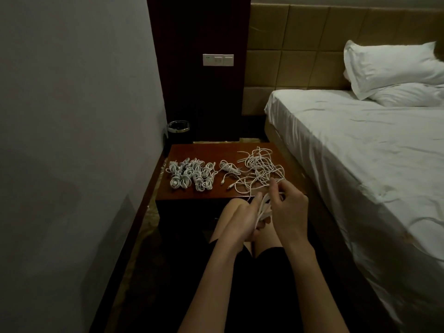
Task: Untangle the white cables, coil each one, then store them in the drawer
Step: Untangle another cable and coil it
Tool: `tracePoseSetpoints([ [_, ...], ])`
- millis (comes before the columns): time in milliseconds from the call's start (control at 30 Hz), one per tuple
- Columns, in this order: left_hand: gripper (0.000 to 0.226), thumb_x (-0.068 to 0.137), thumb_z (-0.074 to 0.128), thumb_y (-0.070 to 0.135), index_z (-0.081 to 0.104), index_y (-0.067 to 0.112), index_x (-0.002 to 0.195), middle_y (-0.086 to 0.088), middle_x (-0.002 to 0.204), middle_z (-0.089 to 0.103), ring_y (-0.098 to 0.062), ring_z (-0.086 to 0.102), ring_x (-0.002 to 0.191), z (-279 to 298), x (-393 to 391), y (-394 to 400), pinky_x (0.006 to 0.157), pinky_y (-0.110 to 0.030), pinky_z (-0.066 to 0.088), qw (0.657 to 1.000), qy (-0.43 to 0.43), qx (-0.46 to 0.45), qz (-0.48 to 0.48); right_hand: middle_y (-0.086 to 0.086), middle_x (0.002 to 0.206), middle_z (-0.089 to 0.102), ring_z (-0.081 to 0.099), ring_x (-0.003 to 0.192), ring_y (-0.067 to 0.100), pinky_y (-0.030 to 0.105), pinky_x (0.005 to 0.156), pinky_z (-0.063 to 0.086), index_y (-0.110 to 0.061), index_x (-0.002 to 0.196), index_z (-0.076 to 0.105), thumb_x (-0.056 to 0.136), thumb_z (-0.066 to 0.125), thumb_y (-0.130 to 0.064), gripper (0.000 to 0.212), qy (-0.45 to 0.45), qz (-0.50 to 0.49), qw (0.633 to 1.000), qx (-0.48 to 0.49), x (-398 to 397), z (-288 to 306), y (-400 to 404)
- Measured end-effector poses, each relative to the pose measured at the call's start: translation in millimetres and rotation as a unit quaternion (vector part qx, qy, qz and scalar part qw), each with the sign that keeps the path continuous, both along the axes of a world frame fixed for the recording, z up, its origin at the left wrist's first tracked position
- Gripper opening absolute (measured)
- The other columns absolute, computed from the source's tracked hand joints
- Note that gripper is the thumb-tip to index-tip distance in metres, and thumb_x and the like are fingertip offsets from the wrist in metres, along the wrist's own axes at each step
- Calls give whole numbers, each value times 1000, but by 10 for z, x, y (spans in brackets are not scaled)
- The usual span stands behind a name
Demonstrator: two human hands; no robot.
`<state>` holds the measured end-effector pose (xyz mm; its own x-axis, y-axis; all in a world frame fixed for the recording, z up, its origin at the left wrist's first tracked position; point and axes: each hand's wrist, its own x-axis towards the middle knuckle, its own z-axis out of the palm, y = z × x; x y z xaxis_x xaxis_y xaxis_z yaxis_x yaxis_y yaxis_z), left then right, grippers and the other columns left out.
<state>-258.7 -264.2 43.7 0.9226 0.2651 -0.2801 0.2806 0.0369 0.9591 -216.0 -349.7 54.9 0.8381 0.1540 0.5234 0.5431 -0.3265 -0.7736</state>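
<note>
Both hands meet just before the dark reddish wooden nightstand: the left hand grips a half-wound loop of white cable, the right hand pinches its strand. The loose white cable tangle lies on the right, finished white coils on the left.

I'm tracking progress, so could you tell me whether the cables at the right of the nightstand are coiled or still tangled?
Still tangled: the right-hand pile lies in loose, crossing loops, unlike the neat coils at the left.
</note>
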Motion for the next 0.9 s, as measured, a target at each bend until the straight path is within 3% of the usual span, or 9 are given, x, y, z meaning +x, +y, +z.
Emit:
tracePoseSetpoints([
  [100, 46, 102, 31, 49, 60, 19, 84, 2, 61, 52, -5, 42, 41, 44, -18, -30, 41, -19, 30, 999, -20, 32, 26, 7, 62, 59, 57, 55, 21, 30, 51, 41, -3, 74, 60, 97, 53, -20, 30, -9, -2, 1000, -8, 8, -26, -1],
  [233, 55, 102, 36, 46, 62, 17, 63, 0, 60, 57, -14, 51, 54, 27, -12, 47, 60, -27, 39, 981, -37, 151, 112, 0, 69, 62, 57, 61, 10, 21, 55, 43, -8, 80, 65, 96, 51, -35, 34, 1, 26, 997, -77, -1, 36, -25],
  [333, 57, 102, 40, 37, 58, 17, 51, 4, 53, 55, -11, 50, 52, 20, -64, 225, 54, -27, 35, 957, -53, 234, 165, -1, 54, 53, 43, 47, 10, 24, 53, 36, -1, 68, 64, 94, 50, -45, 52, 85, 124, 974, -167, 51, 144, -183],
  [433, 58, 101, 44, 33, 56, 17, 47, 5, 48, 54, -9, 49, 48, 28, -116, 249, 55, -29, 37, 944, -76, 292, 129, 6, 55, 43, 37, 47, 7, 19, 50, 32, 9, 70, 58, 95, 56, -28, 45, 134, 237, 955, -119, 40, 273, -279],
  [567, 58, 101, 46, 29, 58, -4, 54, -5, 46, 53, -13, 48, 47, 98, -120, 200, 59, -41, 42, 944, -138, 299, 24, 17, 73, 60, 54, 62, 20, 20, 58, 43, 0, 84, 67, 96, 54, -18, 26, 123, 231, 965, 5, 1, 253, -213],
  [633, 59, 102, 47, 25, 57, -1, 49, 5, 40, 50, -6, 45, 42, 174, -125, 208, 55, -33, 41, 941, -189, 282, 12, 20, 76, 62, 55, 63, 24, 23, 58, 44, 1, 86, 68, 96, 54, -19, 27, 166, 214, 959, 79, 21, 181, -207],
  [700, 60, 102, 47, 23, 55, 14, 43, 9, 35, 46, -5, 45, 39, 248, -113, 186, 52, -20, 37, 938, -228, 260, 23, 10, 61, 57, 49, 52, 13, 19, 50, 39, -4, 79, 68, 97, 53, -20, 28, 234, 201, 944, 117, 34, 102, -160],
  [800, 62, 102, 47, 25, 52, 6, 43, 4, 34, 43, -8, 41, 35, 325, -37, 134, 48, -24, 38, 938, -256, 216, 85, -11, 48, 44, 34, 44, 3, 19, 45, 28, -18, 62, 56, 98, 47, -9, 38, 253, 228, 937, 73, -32, 5, 0],
  [900, 59, 102, 45, 26, 41, 12, 45, 3, 39, 38, -9, 37, 35, 346, 38, 196, 42, -21, 30, 928, -205, 262, 165, -6, 55, 51, 44, 51, 9, 35, 54, 39, -9, 66, 55, 100, 40, -17, 38, 190, 235, 952, -52, -44, -8, 63],
])
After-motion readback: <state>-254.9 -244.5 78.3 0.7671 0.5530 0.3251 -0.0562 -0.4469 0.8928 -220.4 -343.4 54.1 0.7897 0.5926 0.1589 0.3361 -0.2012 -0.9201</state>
